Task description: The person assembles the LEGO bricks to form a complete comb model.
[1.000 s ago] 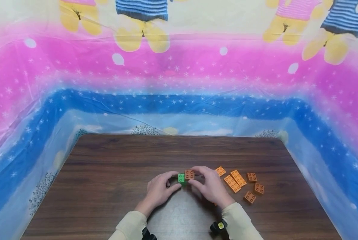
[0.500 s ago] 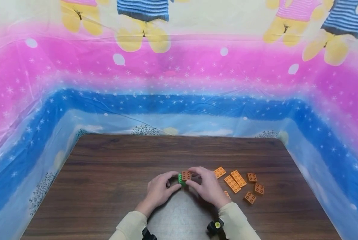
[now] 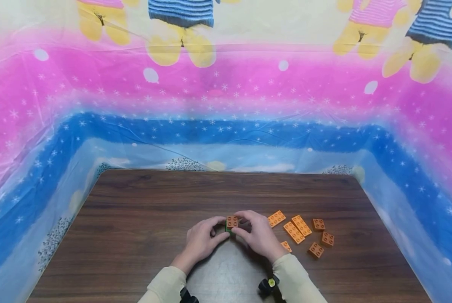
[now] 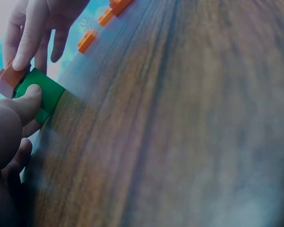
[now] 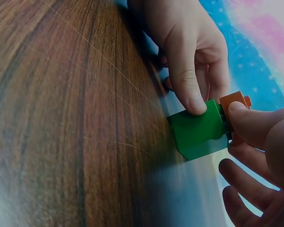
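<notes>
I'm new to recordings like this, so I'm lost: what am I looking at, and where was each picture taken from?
There is no machine here: a person works bare-handed. The wide picture looks down from the head; the two close ones look out from each wrist. The left hand has a green block in its grip. The right hand pinches a brown block over it, with a narrow gap visible between the two. On the table, beyond the right hand, lie three more brown blocks and four orange blocks.

The block (image 5: 199, 132) is green, the held brick (image 3: 232, 221) brown-orange, the table (image 3: 135, 202) dark wood-grained.
</notes>
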Motion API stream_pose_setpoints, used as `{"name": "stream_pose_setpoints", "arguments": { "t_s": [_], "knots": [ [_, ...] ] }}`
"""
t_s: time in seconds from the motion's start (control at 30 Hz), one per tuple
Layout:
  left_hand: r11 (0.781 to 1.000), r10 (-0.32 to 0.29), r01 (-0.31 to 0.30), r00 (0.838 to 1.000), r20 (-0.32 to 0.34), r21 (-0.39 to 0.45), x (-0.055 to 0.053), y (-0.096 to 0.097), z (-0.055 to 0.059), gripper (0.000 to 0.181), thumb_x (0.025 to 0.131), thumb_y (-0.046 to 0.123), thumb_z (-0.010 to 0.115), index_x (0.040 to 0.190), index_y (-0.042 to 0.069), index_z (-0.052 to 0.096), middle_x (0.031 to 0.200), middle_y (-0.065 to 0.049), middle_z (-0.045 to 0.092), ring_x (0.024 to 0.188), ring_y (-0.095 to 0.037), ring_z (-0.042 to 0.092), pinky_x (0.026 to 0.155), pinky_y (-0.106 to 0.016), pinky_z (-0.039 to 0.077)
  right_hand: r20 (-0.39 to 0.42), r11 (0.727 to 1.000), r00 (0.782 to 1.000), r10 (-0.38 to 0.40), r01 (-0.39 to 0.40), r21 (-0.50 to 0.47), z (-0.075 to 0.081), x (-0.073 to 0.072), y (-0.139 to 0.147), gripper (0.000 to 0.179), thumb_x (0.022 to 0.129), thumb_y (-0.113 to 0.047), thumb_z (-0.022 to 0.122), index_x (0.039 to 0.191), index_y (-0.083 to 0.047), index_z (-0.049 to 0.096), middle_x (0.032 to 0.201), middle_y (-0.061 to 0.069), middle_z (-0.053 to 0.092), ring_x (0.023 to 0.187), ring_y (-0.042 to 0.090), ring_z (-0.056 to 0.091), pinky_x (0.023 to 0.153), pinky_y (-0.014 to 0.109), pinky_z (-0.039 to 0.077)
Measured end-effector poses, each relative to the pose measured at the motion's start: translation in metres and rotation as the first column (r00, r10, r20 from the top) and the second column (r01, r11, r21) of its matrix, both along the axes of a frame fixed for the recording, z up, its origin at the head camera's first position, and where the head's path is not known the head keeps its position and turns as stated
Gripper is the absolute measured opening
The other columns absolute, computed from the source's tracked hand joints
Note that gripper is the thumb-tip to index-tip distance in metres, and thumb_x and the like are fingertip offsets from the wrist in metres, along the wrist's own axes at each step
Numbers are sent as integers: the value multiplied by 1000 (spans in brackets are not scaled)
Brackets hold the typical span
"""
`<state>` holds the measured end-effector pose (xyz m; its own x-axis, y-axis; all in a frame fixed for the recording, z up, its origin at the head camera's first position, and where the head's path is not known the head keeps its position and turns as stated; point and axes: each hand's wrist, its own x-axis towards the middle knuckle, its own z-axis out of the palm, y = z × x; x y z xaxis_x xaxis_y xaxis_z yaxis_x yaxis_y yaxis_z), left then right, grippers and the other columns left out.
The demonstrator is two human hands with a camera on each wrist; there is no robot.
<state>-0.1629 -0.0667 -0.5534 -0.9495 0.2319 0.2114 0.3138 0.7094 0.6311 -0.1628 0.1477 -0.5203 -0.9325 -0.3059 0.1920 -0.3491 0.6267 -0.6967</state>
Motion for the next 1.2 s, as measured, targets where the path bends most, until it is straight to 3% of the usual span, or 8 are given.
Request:
{"name": "stream_pose_setpoints", "arguments": {
  "t_s": [0.5, 0.7, 0.8, 0.97, 1.03, 1.2],
  "knots": [
    [1000, -9, 9, 1000, 0, 3, 1, -1, 0, 42, 91, 44, 82, 130, 31, 73, 105, 15, 71, 74, 2, 52, 64, -28, 39, -20, 1000, 999, 28, -28, 9, 2, 0, -1, 36, 95, -22, 81, 129, -14, 71, 116, -3, 72, 102, 14, 72, 87, 36, 61],
    [996, -33, 30, 999, 36, 79, 2, -4, 3, 50, 90, 42, 84, 136, 29, 69, 117, 16, 72, 76, -1, 56, 64, -26, 40, -2, 1000, 1000, 31, -31, -1, 1, 0, 0, 38, 96, -22, 80, 131, -12, 70, 118, -1, 72, 103, 16, 72, 87, 37, 61],
    [983, -77, 66, 995, 55, 174, 2, -6, 5, 54, 91, 37, 85, 140, 24, 66, 123, 12, 72, 78, -4, 59, 67, -26, 45, -8, 999, 999, 35, -35, -6, 1, 0, 1, 40, 96, -22, 80, 132, -10, 69, 119, 1, 72, 104, 17, 72, 87, 38, 61],
    [930, -166, 149, 986, 23, 337, 0, -10, 9, 52, 95, 26, 81, 142, 13, 64, 126, -5, 72, 75, -9, 62, 69, -25, 52, -7, 999, 999, 37, -37, -26, 4, 1, 3, 44, 95, -23, 82, 134, -9, 68, 120, 2, 72, 106, 19, 72, 88, 41, 61],
    [916, -182, 172, 983, -6, 362, -1, -10, 9, 49, 96, 25, 79, 141, 11, 65, 126, -7, 72, 74, -10, 62, 68, -26, 53, 0, 999, 999, 37, -37, -40, 6, 1, 3, 43, 95, -23, 81, 134, -10, 68, 121, 1, 72, 106, 20, 72, 89, 42, 61],
    [908, -187, 188, 982, -40, 375, -2, -10, 8, 40, 99, 25, 77, 136, 12, 70, 125, -1, 73, 76, -9, 64, 68, -26, 54, 3, 998, 999, 47, -47, -52, 8, 1, 3, 36, 98, -23, 78, 131, -13, 70, 123, 0, 72, 106, 17, 72, 90, 40, 61]
  ]
}}
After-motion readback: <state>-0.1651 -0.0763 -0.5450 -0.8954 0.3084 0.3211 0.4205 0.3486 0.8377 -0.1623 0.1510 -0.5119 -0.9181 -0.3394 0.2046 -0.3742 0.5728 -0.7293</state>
